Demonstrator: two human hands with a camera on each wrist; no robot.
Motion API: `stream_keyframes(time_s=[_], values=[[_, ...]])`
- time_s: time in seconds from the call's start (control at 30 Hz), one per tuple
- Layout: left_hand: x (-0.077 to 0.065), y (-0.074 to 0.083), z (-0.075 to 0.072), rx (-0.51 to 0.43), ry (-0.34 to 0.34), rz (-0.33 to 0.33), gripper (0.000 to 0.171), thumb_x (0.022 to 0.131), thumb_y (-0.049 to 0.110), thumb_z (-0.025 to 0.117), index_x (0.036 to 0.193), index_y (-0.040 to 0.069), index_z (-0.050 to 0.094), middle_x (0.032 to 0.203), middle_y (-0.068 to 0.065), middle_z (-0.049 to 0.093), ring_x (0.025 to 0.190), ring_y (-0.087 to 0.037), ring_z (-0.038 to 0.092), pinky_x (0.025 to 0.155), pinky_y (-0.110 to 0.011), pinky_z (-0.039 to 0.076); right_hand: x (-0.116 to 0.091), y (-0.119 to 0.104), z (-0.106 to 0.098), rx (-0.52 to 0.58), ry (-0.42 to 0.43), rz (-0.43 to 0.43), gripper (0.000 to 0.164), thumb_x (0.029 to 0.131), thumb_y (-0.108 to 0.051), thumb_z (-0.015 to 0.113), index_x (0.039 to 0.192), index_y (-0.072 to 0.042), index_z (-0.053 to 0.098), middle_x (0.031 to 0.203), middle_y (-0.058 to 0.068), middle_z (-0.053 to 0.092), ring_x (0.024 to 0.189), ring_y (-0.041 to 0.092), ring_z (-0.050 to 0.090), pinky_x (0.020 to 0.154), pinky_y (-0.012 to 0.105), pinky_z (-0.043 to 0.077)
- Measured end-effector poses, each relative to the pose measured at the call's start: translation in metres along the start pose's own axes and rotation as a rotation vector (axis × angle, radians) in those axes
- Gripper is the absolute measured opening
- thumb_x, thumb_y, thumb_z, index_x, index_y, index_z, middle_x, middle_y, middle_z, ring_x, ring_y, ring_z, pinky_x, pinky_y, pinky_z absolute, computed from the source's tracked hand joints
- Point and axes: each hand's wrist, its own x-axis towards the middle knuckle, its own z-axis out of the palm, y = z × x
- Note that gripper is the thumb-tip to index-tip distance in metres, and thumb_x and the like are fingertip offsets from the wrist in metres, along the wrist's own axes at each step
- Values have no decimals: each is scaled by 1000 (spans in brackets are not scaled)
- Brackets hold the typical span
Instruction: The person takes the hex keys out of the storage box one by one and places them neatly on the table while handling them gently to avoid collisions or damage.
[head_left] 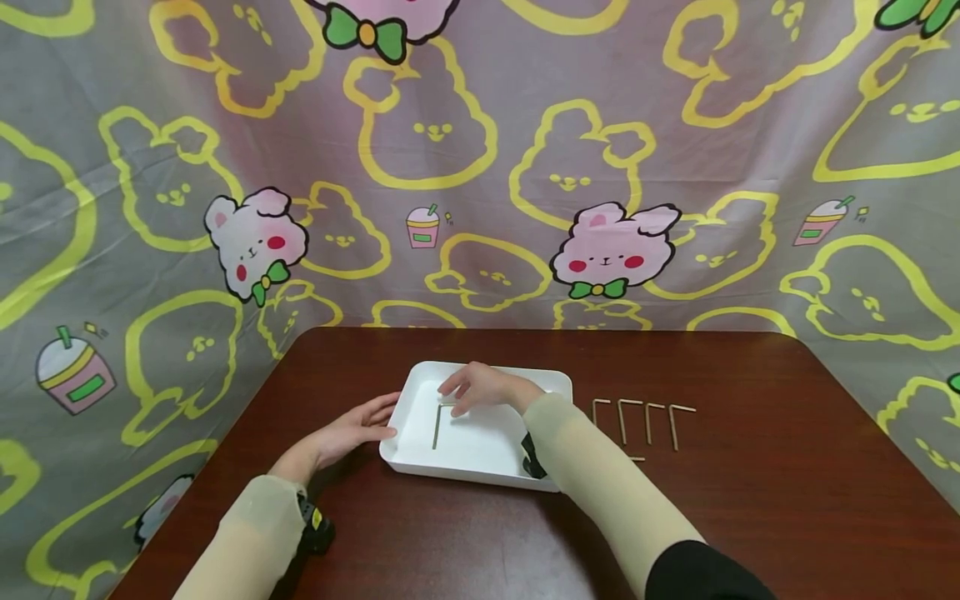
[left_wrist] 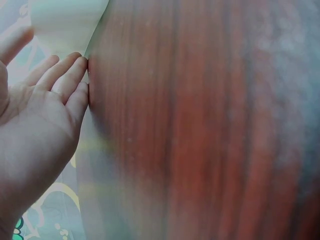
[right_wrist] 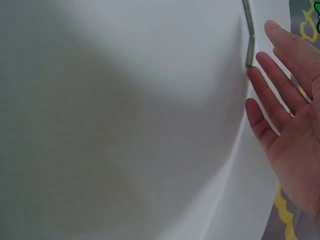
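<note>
A white rectangular tray (head_left: pixel 472 457) sits on the table, with one L-shaped hex key (head_left: pixel 437 427) lying in its left part. My left hand (head_left: pixel 352 429) is at the tray's left side, its fingers extended along the outer wall and the thumb by the rim. Over the tray, my right hand (head_left: pixel 483 388) hovers with loosely bent, spread fingers and nothing between them. In the right wrist view, its fingertips come close to the short end of the hex key (right_wrist: pixel 250 52). My right forearm covers the tray's right side.
Right of the tray, several more hex keys (head_left: pixel 622 423) lie in a row on the dark brown table (head_left: pixel 750 500). Another hex key (head_left: pixel 637 459) lies nearer me, partly hidden by my right sleeve. A patterned cloth (head_left: pixel 480 208) hangs behind the table and along its sides.
</note>
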Motion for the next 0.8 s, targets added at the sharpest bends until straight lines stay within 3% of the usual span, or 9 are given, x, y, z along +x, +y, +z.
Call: stream_keyframes(time_s=[0.27,0.53,0.8], values=[[1,-1,1,-10,-6,11,74,94,15,63,153,1,20,155,-22,26,143,-35,23,112,-54,19,6,13,8,-5,78,-49,31,77,-7,82,108,-11,75,100,-5,71,90,6,61,79,21,48],[1,0,1,2,0,1,75,94,16,64,153,2,20,155,-22,26,143,-36,23,112,-55,18,8,22,14,37,129,-128,22,77,0,80,99,-2,76,80,-2,70,71,2,58,70,18,49],[1,0,1,3,11,0,76,93,16,65,153,2,21,155,-22,27,143,-36,23,112,-55,17,9,20,15,-34,149,-104,11,78,-6,81,89,-7,78,72,-6,66,67,2,55,65,18,46]])
